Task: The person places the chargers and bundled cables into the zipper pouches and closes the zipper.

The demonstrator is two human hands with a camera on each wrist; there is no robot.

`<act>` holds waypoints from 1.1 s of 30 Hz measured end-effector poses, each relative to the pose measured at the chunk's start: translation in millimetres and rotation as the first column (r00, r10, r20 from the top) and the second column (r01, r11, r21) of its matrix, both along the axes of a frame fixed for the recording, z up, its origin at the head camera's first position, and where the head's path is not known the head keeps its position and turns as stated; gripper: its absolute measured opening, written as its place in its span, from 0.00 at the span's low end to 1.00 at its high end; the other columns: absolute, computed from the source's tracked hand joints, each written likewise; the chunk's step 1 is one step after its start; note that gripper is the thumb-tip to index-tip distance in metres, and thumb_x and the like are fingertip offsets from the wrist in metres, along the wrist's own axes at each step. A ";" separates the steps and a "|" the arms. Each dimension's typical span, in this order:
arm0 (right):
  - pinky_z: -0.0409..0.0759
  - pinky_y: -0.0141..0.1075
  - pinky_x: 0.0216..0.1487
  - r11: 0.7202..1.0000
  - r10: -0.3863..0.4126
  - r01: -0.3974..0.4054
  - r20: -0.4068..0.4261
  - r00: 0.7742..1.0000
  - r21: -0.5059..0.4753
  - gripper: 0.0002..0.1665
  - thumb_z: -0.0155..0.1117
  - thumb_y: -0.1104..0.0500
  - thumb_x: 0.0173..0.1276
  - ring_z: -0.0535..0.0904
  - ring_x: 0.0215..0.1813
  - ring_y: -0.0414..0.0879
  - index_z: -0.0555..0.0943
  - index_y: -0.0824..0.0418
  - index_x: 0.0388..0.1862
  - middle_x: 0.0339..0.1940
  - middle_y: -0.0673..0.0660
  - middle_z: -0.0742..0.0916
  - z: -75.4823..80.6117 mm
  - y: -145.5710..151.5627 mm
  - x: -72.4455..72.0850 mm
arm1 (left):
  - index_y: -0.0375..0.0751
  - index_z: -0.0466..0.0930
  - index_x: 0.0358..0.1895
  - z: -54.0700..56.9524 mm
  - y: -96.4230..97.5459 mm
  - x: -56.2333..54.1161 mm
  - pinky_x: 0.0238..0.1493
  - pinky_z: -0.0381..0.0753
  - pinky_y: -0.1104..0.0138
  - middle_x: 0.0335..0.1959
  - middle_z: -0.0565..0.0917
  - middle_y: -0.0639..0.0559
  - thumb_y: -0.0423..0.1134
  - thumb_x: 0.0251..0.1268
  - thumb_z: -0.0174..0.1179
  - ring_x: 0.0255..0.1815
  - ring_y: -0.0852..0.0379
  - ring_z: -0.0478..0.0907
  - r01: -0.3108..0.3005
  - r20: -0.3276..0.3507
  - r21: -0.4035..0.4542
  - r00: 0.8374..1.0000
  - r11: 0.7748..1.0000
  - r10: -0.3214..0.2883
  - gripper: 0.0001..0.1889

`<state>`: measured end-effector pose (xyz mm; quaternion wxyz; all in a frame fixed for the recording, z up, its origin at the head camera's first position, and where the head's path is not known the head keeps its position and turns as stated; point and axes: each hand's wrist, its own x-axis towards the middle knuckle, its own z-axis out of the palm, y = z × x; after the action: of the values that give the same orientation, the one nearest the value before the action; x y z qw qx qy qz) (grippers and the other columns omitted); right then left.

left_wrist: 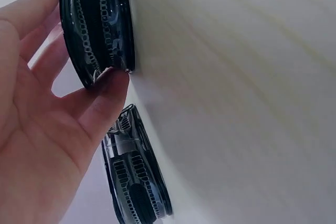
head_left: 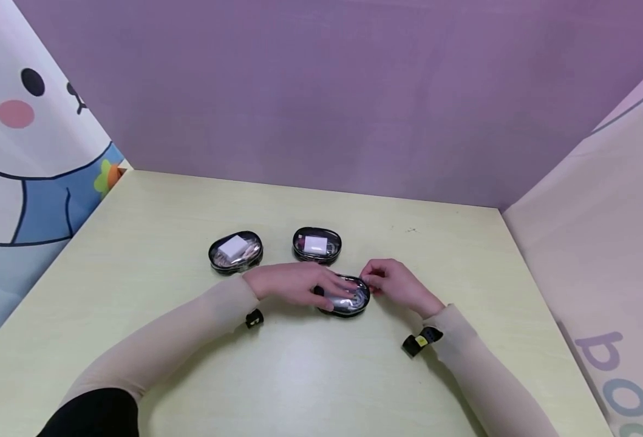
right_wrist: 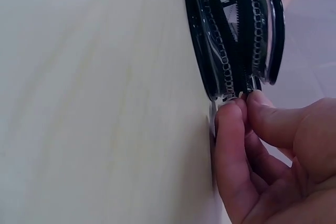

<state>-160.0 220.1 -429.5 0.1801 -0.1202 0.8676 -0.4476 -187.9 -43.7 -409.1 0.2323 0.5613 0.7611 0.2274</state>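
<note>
A small clear zip pouch (head_left: 358,298) with black rims and a silvery packet inside lies on the table under my left hand (head_left: 299,283). My left fingers spread over its top while the thumb grips the near side. At the pouch's right end, my right hand (head_left: 400,284) pinches the zipper pull between thumb and forefinger. The fingertips hide most of the pull. In the right wrist view, the black zipper (right_wrist: 236,35) is parted, with a gap between its teeth that narrows toward the pinching fingers.
Two similar clear pouches stand farther back, a left one (head_left: 236,250) and a middle one (head_left: 317,244), each with a white label. They rest on the pale wooden table (head_left: 310,376). A purple backdrop (head_left: 321,97) rises behind, with printed cloth at both sides.
</note>
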 end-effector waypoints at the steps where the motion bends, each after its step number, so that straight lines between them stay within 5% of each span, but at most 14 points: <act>1: 0.82 0.39 0.37 1.000 -0.004 0.004 0.007 1.000 -0.008 0.09 0.58 0.67 0.74 0.79 0.32 0.47 0.84 0.61 0.35 0.30 0.54 0.83 0.3 0.1 0.3 | 0.54 0.70 0.72 0.1 0.2 -0.2 0.73 0.57 0.64 0.75 0.63 0.65 0.47 0.74 0.58 0.75 0.59 0.58 0.001 0.002 -0.004 1.000 1.000 -0.001 0.25; 22: 0.82 0.40 0.35 0.998 -0.049 0.052 0.097 0.994 -0.028 0.08 0.56 0.67 0.75 0.78 0.31 0.48 0.81 0.64 0.35 0.27 0.58 0.82 5.0 3.3 11.5 | 0.58 0.67 0.74 -1.5 -1.0 0.2 0.75 0.54 0.60 0.75 0.63 0.64 0.49 0.76 0.55 0.76 0.57 0.57 -0.008 -0.039 -0.053 0.999 0.999 0.006 0.26; 26: 0.82 0.41 0.34 0.998 -0.051 0.055 0.084 0.995 -0.041 0.08 0.55 0.67 0.76 0.77 0.31 0.49 0.79 0.65 0.35 0.29 0.58 0.81 4.5 3.6 14.5 | 0.58 0.70 0.72 -3.3 1.1 0.5 0.74 0.56 0.62 0.74 0.65 0.65 0.51 0.71 0.60 0.75 0.58 0.59 -0.017 -0.052 -0.028 0.999 0.999 0.015 0.27; 33: 0.82 0.39 0.32 0.994 -0.083 0.089 0.096 0.992 -0.068 0.09 0.51 0.67 0.78 0.79 0.30 0.48 0.78 0.65 0.38 0.27 0.59 0.82 0.7 4.4 12.7 | 0.55 0.80 0.63 -2.8 12.6 1.1 0.72 0.59 0.63 0.70 0.71 0.63 0.47 0.57 0.73 0.71 0.59 0.62 -0.021 -0.212 0.050 0.977 0.999 0.031 0.28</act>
<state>-147.3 224.5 -428.8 0.1965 -0.0680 0.8459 -0.4912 -186.8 -31.1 -411.9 0.1334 0.5778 0.7832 0.1871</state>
